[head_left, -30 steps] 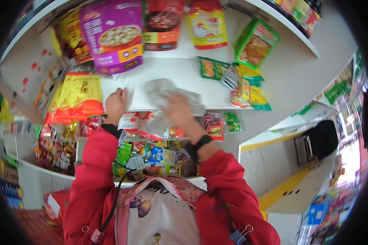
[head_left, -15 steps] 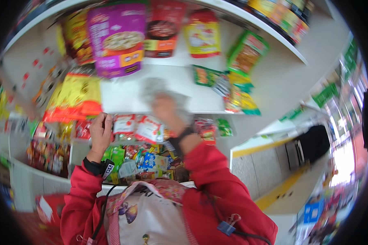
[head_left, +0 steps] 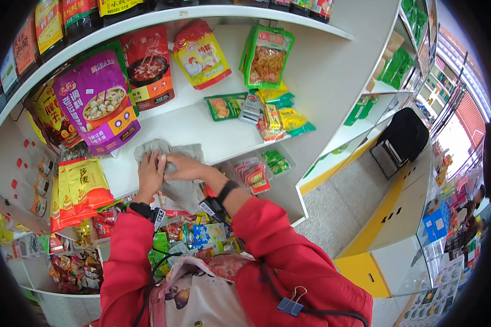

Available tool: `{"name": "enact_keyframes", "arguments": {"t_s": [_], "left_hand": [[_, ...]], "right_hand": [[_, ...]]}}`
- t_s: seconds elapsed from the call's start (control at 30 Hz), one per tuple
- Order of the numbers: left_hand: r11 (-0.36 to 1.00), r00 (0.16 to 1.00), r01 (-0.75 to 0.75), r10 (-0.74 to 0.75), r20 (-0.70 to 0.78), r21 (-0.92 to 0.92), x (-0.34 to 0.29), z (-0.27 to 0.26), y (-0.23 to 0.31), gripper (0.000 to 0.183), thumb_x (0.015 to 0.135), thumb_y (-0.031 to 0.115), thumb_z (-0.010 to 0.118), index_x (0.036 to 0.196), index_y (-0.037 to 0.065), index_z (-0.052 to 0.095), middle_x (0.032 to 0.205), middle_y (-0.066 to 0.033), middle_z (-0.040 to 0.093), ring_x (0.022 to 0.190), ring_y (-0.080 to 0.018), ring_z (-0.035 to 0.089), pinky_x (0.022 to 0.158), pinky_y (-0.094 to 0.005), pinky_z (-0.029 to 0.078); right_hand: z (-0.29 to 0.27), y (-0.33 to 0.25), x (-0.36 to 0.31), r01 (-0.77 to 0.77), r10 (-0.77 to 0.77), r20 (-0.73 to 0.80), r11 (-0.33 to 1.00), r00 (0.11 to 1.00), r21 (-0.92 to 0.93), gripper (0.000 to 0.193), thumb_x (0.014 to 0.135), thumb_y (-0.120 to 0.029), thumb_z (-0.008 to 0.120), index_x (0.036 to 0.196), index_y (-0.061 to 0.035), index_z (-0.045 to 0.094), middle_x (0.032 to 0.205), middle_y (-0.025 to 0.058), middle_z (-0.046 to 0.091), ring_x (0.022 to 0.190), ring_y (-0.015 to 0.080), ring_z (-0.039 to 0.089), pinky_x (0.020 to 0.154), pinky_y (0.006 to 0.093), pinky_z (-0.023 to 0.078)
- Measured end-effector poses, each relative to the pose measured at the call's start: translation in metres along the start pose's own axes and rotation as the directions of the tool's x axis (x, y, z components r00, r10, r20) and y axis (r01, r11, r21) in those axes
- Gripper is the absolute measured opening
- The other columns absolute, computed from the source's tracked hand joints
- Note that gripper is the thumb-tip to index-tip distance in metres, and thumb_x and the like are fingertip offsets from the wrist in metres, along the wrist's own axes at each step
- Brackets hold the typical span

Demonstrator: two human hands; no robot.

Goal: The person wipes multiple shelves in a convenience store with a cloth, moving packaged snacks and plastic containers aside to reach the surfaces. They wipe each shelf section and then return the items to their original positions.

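Observation:
A crumpled grey cloth [head_left: 183,195] lies on the white shelf board [head_left: 232,139], with one part hanging over its front edge. My left hand [head_left: 149,173] grips the cloth near its left side, fingers bent over it. From the right, my right hand [head_left: 186,167] also takes hold of it, fingertips touching or nearly touching the left hand. Part of the cloth is hidden beneath both hands. Left of them are a purple pouch [head_left: 97,101], standing, and yellow and red packets [head_left: 81,188] that jut past the shelf's front edge.
Behind the hands stand a red pouch [head_left: 147,68], a yellow and red bag [head_left: 201,53] and green packets [head_left: 267,57]. Small sachets [head_left: 273,117] lie at right. Below are bins of small packets [head_left: 207,234]. Bottles [head_left: 82,19] line the upper shelf; a black chair [head_left: 402,133] stands right.
My left hand has moved from the shelf's front edge onto the cloth. The right hand's fast motion with the cloth has slowed. The view has turned, shifting the shelf leftward and tilting it.

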State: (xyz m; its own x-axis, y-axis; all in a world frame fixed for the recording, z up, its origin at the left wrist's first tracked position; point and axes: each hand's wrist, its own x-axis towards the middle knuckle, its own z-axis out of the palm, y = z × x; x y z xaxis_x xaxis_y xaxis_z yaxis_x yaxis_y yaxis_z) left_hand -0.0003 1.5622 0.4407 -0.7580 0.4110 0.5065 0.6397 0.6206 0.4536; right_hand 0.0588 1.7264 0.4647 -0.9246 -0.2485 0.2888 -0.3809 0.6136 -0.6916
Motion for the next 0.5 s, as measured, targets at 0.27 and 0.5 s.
{"name": "enact_keyframes", "arguments": {"t_s": [0.27,0.5], "left_hand": [[0.981,0.993,-0.096,0.105,-0.045,0.17,-0.002,-0.005,0.013,0.042,0.085,0.035,0.057,0.117,0.008,0.055,0.125,-0.0178,0.048,0.116,-0.036,0.044,0.099,-0.0444,0.033],[0.988,0.996,-0.075,0.079,-0.028,0.137,-0.001,-0.011,0.02,0.041,0.085,0.034,0.057,0.116,0.008,0.056,0.123,-0.0177,0.048,0.114,-0.0359,0.045,0.098,-0.0446,0.034]], "right_hand": [[-0.111,0.094,-0.051,0.251,0.659,-0.642,0.595,0.391,0.764,0.022,0.084,-0.022,0.064,0.1,-0.0082,0.058,0.082,0.0002,0.058,0.068,0.0099,0.051,0.064,0.026,0.045],[-0.141,0.154,-0.039,-0.078,0.419,-0.82,0.902,0.39,0.424,0.053,0.082,-0.004,0.061,0.128,0.0079,0.036,0.09,0.0166,0.054,0.079,0.0237,0.056,0.075,0.029,0.049]]}}
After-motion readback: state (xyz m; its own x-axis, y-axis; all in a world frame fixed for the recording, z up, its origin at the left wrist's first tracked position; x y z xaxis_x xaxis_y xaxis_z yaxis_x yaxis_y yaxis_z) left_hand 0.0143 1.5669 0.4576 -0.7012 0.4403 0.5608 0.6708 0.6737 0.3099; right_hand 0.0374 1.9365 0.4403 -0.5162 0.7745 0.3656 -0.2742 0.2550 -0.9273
